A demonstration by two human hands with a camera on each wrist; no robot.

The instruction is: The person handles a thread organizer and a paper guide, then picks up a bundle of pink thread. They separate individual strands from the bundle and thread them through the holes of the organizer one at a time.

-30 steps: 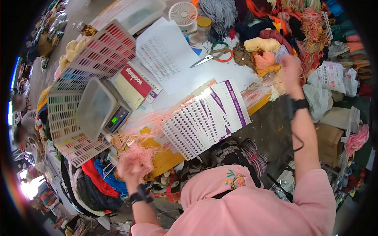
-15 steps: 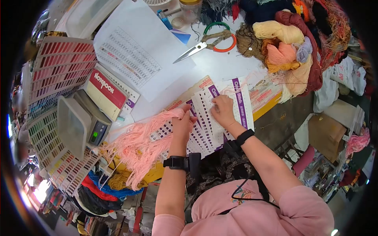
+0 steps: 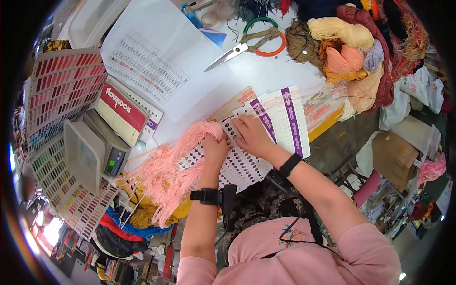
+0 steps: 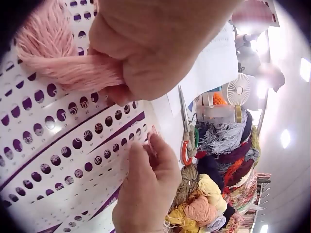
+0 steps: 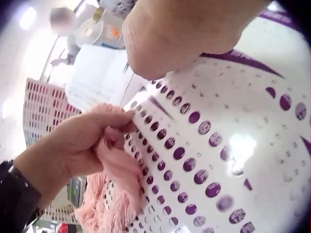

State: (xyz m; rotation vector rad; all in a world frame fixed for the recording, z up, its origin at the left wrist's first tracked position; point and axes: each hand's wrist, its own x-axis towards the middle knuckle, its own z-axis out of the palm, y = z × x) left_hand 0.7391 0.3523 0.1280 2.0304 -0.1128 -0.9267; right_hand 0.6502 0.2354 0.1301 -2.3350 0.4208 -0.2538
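Note:
Pale pink thread skein (image 3: 173, 152) is gripped by my left hand (image 3: 214, 151), its loose strands spreading leftward over the table edge. In the right wrist view the thumb and fingertips of that hand lie at the ends of a white hole-punched thread card (image 5: 194, 150). My right hand (image 3: 256, 137) is just to the right, over the fanned cards. The left wrist view shows its thumb and forefinger pinching at a card's edge, beside the rows of purple-showing holes. Other cards with purple header strips (image 3: 292, 123) fan out to the right.
Big scissors (image 3: 251, 45) lie behind the cards. Several yarn skeins (image 3: 349, 59) are heaped at the right. On the left stand a scale (image 3: 111, 152) with a plastic tray, a notebook (image 3: 121, 107) and a colour chart (image 3: 66, 80). A printed sheet (image 3: 147, 61) lies behind.
The left hand has brought the pink skein from the left onto the cards. My right hand has come from the yarn heap to the cards, then shifted left toward the other hand.

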